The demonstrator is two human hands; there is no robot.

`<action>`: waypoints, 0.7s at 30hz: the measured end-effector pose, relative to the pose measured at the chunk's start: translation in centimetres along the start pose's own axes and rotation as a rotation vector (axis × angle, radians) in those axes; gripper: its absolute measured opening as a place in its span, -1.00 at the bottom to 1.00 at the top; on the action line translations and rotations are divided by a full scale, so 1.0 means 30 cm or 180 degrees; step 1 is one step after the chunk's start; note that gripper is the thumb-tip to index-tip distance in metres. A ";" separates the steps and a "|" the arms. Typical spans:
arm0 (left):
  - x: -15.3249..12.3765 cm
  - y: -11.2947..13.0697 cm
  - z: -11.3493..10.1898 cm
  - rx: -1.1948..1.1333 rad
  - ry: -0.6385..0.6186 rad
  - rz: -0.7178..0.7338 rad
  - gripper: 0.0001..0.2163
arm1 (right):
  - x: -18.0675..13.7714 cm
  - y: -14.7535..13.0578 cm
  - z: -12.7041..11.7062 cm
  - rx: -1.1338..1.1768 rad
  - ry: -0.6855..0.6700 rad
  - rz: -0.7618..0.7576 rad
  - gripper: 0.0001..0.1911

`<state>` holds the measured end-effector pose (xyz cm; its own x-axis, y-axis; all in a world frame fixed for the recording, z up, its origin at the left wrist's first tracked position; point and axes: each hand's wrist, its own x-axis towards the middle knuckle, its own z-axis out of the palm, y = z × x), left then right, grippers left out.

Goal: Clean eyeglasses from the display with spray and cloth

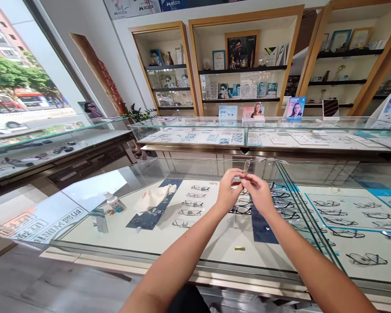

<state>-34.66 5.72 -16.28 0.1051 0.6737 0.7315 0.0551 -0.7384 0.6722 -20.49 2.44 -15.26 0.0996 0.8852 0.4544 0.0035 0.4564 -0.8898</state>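
Both my hands are raised together over a glass display counter. My left hand and my right hand pinch a thin, clear pair of glasses between their fingertips, and the frame sticks up above my fingers. Under the glass below my hands lie rows of spectacle frames on white and dark blue mats.
A small spray bottle and a crumpled white cloth rest on the counter at the left. More glass cases with glasses stand behind, then wooden wall shelves with pictures. A shop window is at the far left.
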 end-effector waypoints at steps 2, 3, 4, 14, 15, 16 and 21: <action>-0.005 0.004 0.005 -0.0082 0.0008 -0.0220 -0.86 | -0.002 0.001 0.001 -0.0013 0.0071 -0.0084 -0.72; -0.008 0.006 0.008 -0.0139 0.0018 -0.0364 -0.83 | -0.005 0.003 0.004 -0.0067 0.0136 -0.0150 -0.73; -0.010 0.008 0.011 -0.0200 0.0028 -0.0504 -0.81 | -0.009 0.005 0.006 -0.0142 0.0202 -0.0220 -0.74; -0.010 0.031 0.020 -0.0312 0.0054 -0.0742 -0.80 | -0.013 0.030 0.001 -0.0858 0.0671 -0.0718 -0.74; -0.009 0.037 0.019 -0.0289 -0.0002 -0.0704 -0.80 | -0.008 0.030 -0.007 -0.0922 0.0700 -0.0743 -0.75; -0.007 0.042 0.017 -0.0258 -0.0072 -0.0665 -0.80 | -0.002 0.029 -0.016 -0.0997 0.0732 -0.0770 -0.76; 0.013 0.037 0.007 -0.0691 -0.0252 -0.1141 -0.69 | 0.025 0.028 -0.062 -0.1674 0.0715 -0.1188 -0.75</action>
<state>-34.35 5.16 -15.26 0.1939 0.8759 0.4418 -0.1073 -0.4287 0.8971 -18.56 3.33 -15.75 0.2017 0.6109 0.7656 0.5552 0.5727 -0.6032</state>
